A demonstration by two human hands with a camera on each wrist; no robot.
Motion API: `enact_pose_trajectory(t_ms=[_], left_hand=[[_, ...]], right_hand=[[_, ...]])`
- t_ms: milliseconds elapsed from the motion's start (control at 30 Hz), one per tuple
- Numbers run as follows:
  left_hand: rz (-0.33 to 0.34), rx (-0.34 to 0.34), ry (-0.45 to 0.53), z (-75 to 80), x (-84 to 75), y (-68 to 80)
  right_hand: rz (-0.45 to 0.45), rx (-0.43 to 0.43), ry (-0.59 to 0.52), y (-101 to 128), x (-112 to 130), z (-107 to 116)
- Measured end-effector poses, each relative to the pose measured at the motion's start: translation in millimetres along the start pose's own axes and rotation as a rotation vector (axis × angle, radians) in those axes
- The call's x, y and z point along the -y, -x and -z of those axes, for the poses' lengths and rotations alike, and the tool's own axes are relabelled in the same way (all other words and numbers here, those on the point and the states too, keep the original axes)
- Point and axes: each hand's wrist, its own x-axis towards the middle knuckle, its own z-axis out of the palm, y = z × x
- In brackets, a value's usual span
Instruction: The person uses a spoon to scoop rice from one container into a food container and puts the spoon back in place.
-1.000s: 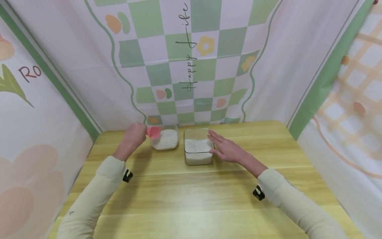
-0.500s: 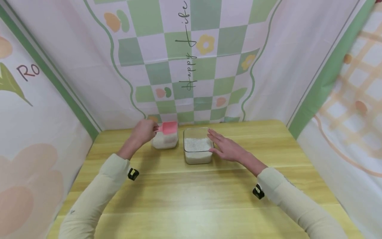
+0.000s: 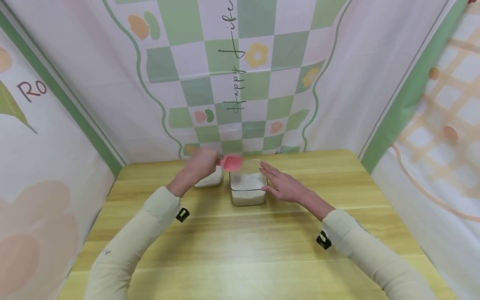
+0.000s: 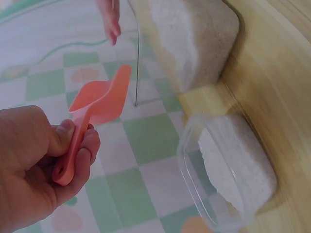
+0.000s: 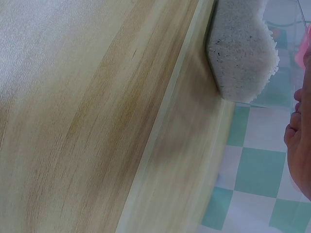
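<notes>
My left hand (image 3: 202, 163) grips the handle of a pink scoop (image 3: 232, 163), level with the far left rim of a glass container (image 3: 248, 197). Curled fingers and thumb around that handle show in the left wrist view, where the scoop (image 4: 99, 104) is tilted; its contents cannot be made out. White rice-like grains fill the lower part of the glass container. At its right side rests my right hand (image 3: 286, 187), fingers straight against the rim. Partly hidden under my left forearm and hand is a smaller clear plastic container (image 4: 189, 170), also holding white grains.
Both containers stand near the back edge of a wooden table (image 3: 240, 250). Behind them hangs a green-and-white checked curtain (image 3: 240, 96). Printed cloth also encloses the left and right sides.
My left hand has carried the scoop rightward, from over the smaller plastic container to the left rim of the glass one. My right hand has stayed in place.
</notes>
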Motion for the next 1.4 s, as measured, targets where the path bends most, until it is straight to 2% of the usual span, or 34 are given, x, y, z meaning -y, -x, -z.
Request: enact_pose_trajectory(t_ms=[233,400,633,767,967,1133,1400], left_hand=[[-0.106,0.036,-0.154,-9.5,-20.2,-16.7],[-0.136,0.084,-0.272,-20.7,-32.2,-28.2],[-0.146,0.157,-0.342,-36.4,-46.0,-39.5],[-0.211,0.150,-0.363,-43.2,-50.2,-45.8],[-0.317,0.229,-0.399,-46.9,-54.9,-55.4],[-0.321,0.286,-0.362,-47.6,-56.0,-63.6],[-0.271,0.405,-0.208,-48.6,-56.8,-71.9]], right_hand=[[-0.003,0.001,0.004,0.7,2.0,0.4],[0.000,0.001,0.006,-0.3,1.1,-0.3],[0.002,0.001,0.011,-0.1,0.9,-1.0],[-0.001,0.001,0.009,0.3,0.6,-1.9],[-0.004,0.005,-0.008,-1.7,1.3,-3.1],[-0.004,0.002,-0.004,-1.6,0.0,-3.8],[-0.001,-0.014,-0.006,0.2,-3.6,-4.6]])
